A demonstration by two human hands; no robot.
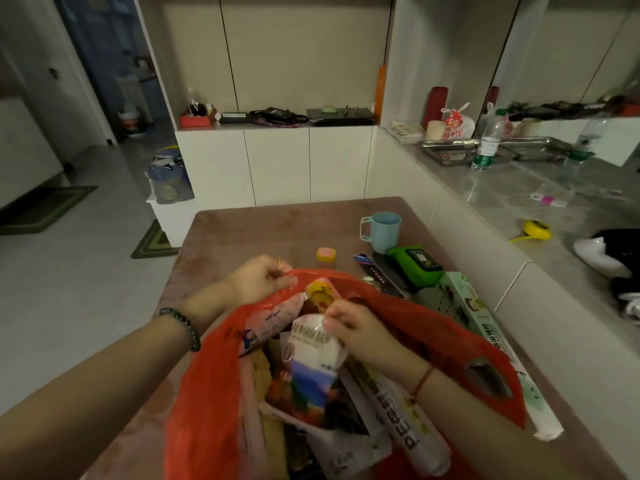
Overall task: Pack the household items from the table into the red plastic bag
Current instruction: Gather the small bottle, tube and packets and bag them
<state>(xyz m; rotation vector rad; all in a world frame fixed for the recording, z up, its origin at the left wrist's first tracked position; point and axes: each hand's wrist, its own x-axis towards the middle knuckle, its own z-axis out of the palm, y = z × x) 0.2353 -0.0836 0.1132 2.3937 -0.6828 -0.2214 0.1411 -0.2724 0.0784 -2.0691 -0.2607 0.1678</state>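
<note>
The red plastic bag (204, 386) lies open on the brown table (242, 233), stuffed with several packets and a white roll (412, 427). My left hand (259, 280) pinches the bag's far rim and holds it up. My right hand (356, 327) is inside the opening, gripping the top of a white pouch (313, 355) with a colourful picture. A yellow-capped item (318, 294) pokes out just behind it. Still on the table to the right are a blue mug (382, 232), a green case (417, 266), a small yellow and pink soap box (326, 254) and a long green carton (474, 310).
A dark strap-like item (375, 271) lies beside the green case. White cabinets (277, 164) stand beyond the table's far edge. A grey counter (540, 202) runs along the right, carrying a water bottle (486, 147), metal trays and a yellow object (535, 230).
</note>
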